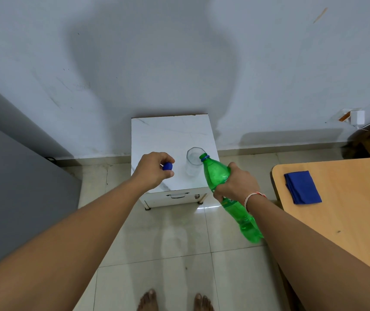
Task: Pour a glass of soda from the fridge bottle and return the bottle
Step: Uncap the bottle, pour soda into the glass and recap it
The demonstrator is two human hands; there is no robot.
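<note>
A green plastic soda bottle (216, 175) is tilted, uncapped, with its mouth at the rim of a clear glass (193, 161). My right hand (233, 184) grips the bottle around its middle. The glass stands upright on a small white cabinet (157, 135) against the wall. My left hand (154, 170) hovers over the cabinet's left part, pinching the blue bottle cap (167, 166) in its fingers. Whether liquid is flowing into the glass cannot be told.
A grey fridge side (11, 171) fills the left. A wooden table (348, 198) with a folded blue cloth (302, 187) is at the right. Tiled floor and my bare feet (172, 301) lie below. The cabinet has a front drawer handle (178, 195).
</note>
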